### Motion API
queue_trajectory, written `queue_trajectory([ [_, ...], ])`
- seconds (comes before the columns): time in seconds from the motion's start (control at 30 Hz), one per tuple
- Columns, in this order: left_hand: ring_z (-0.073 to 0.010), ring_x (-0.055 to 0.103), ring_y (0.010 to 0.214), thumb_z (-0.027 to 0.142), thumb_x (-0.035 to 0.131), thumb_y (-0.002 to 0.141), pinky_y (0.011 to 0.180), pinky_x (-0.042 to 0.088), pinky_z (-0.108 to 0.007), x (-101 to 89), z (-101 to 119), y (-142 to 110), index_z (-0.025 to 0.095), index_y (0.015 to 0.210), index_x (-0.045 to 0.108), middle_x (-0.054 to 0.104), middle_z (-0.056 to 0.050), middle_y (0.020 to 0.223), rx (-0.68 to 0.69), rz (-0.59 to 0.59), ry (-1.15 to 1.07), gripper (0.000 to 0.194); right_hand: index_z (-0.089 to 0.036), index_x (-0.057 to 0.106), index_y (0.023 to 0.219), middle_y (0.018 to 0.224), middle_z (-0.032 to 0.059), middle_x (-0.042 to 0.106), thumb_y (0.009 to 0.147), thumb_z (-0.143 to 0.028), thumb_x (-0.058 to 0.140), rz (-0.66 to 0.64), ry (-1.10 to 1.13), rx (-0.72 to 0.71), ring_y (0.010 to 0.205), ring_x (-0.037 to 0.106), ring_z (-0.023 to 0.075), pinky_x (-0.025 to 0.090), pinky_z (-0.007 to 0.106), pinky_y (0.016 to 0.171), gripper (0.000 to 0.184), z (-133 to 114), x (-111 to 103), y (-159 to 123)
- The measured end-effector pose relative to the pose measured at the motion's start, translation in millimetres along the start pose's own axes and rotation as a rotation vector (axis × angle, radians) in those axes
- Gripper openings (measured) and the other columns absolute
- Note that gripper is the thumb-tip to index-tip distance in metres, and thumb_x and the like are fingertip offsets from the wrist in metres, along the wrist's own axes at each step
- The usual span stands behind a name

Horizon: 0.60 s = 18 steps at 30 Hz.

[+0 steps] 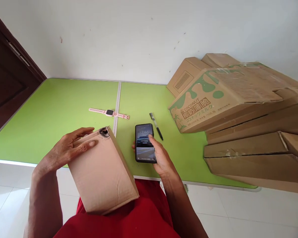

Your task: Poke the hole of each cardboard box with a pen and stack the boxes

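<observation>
My left hand [71, 145] grips the upper left side of a plain cardboard box [101, 175], thumb on its face and fingers round the far edge. The box is tilted at the table's front edge, against my red clothing. Near its top corner is a dark hole [104, 132] ringed with black scribble. In my right hand [161, 152] is a black smartphone [145, 143], screen up and lit with the time 12:46 over a car picture. The thumb lies at the screen's right edge. A pen [156, 126] and a pink-strapped smartwatch [109, 113] lie just beyond.
Several cardboard boxes [203, 102] are heaped on the right of the green table [52, 115], some past its front edge. A pale seam [117, 102] crosses the tabletop. A white wall [119, 39] stands behind, and a dark door [10, 66] is at the left.
</observation>
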<state>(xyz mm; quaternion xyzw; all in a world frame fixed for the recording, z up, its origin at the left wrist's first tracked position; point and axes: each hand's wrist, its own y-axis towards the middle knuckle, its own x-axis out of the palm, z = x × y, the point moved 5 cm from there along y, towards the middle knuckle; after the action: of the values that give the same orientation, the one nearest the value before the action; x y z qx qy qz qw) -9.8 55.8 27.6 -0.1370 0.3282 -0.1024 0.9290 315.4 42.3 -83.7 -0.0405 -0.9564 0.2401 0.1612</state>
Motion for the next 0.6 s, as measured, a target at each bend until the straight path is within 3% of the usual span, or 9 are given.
queue_trajectory([
  [0.13, -0.047, 0.072, 0.147, 0.092, 0.082, 0.079, 0.128, 0.056, -0.059, 1.2, 2, -2, 0.026, 0.149, 0.076, 0.076, -0.014, 0.16, 0.0, 0.004, -0.022, 0.096, -0.024, 0.072, 0.086, 0.081, 0.0063, 0.081, 0.082, -0.078, 0.085, -0.01, -0.177, -0.054, 0.079, 0.079, 0.0297, 0.061, 0.038, 0.071, 0.055, 14, -2, 14],
  [0.27, -0.0487, 0.07, 0.147, 0.09, 0.083, 0.08, 0.127, 0.056, -0.06, 2.8, 1, -3, 0.024, 0.149, 0.076, 0.075, -0.018, 0.16, 0.025, 0.005, -0.068, 0.096, -0.025, 0.068, 0.088, 0.081, 0.002, 0.076, 0.088, -0.079, 0.075, -0.021, -0.371, -0.158, 0.078, 0.068, 0.0249, 0.052, 0.034, 0.069, 0.055, 19, -3, 21],
  [0.37, -0.0482, 0.071, 0.146, 0.09, 0.08, 0.084, 0.117, 0.063, -0.053, 2.6, -7, -5, 0.025, 0.147, 0.079, 0.076, -0.018, 0.159, 0.052, 0.025, -0.159, 0.09, -0.025, 0.066, 0.087, 0.077, 0.0013, 0.069, 0.094, -0.076, 0.065, -0.011, -0.533, -0.228, 0.073, 0.061, 0.0239, 0.044, 0.033, 0.066, 0.052, 19, -2, 25],
  [0.47, -0.0473, 0.074, 0.141, 0.088, 0.08, 0.086, 0.108, 0.065, -0.047, 2.8, -23, -9, 0.026, 0.143, 0.081, 0.079, -0.017, 0.155, 0.048, 0.083, -0.249, 0.084, -0.025, 0.065, 0.088, 0.071, 0.0007, 0.063, 0.1, -0.06, 0.061, 0.054, -0.696, -0.29, 0.07, 0.059, 0.0245, 0.039, 0.034, 0.065, 0.037, 17, 0, 25],
  [0.6, -0.0435, 0.077, 0.133, 0.083, 0.081, 0.09, 0.1, 0.063, -0.044, 8.1, -47, -17, 0.029, 0.124, 0.087, 0.085, -0.01, 0.145, 0.051, 0.19, -0.503, 0.064, -0.023, 0.068, 0.097, 0.081, 0.006, 0.071, 0.1, -0.035, 0.067, 0.168, -0.884, -0.335, 0.081, 0.069, 0.029, 0.044, 0.036, 0.075, 0.012, 16, 5, 22],
])
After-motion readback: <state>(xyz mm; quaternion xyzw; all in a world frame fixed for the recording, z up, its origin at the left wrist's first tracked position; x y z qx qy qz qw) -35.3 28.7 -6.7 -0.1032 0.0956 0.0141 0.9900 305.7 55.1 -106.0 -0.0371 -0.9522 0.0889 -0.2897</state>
